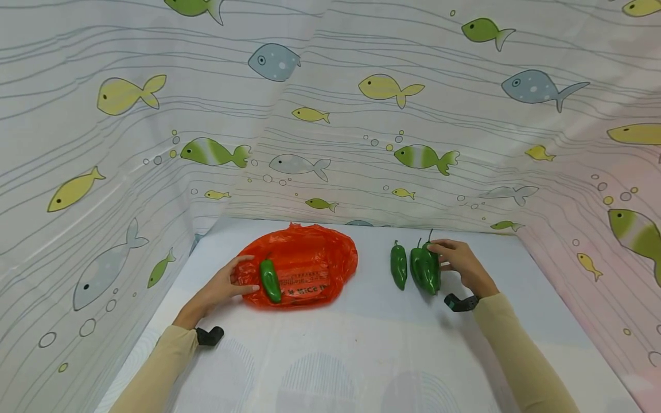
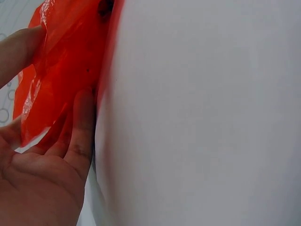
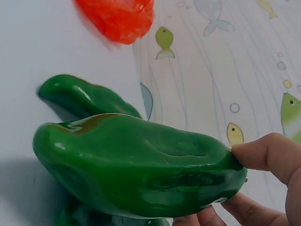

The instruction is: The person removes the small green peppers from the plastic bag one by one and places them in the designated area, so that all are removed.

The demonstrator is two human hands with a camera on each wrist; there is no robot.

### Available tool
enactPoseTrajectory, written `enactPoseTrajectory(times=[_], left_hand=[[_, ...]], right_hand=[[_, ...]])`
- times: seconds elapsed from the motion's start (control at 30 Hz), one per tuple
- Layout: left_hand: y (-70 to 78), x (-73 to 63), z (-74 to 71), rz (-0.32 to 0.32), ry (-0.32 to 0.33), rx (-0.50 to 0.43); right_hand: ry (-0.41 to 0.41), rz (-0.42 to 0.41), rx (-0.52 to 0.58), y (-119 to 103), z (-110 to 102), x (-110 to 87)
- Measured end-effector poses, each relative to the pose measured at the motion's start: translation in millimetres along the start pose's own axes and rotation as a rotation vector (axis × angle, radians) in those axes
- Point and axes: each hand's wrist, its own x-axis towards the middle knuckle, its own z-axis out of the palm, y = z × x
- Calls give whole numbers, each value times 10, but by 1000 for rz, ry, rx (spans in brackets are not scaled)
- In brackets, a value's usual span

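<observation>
The red plastic bag (image 1: 310,258) lies spread with its mouth open, and a green pepper (image 1: 270,281) rests in its left part. My left hand (image 1: 230,281) holds the bag's left edge, its fingers partly showing through the thin red film in the left wrist view. On the right, my right hand (image 1: 457,261) pinches a large glossy green pepper (image 3: 136,165) by its stem end between thumb and fingers. Another green pepper (image 3: 94,219) shows below the held one, mostly hidden by it. Slightly left of these lies a slimmer green pepper (image 1: 398,265).
A white table (image 1: 330,338) with faint curved patterns holds everything. Fish-printed sheeting (image 1: 335,137) rises behind the table and along both sides. Black wrist cameras (image 1: 209,336) sit by the cuffs of the beige sleeves (image 1: 160,367).
</observation>
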Motion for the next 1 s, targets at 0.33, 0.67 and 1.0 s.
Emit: enactPoseTrajectory(times=[0.33,0.67,1.0], left_hand=[[-13,12,-6,-10,4,-16],[-40,6,-12,5,-8,-28],[-29,-3,-26,29,-12,-39]], right_hand=[[29,29,-9,132,-138,-2],[76,66,-18,235,-230,9],[102,95,0,403,-326,96]])
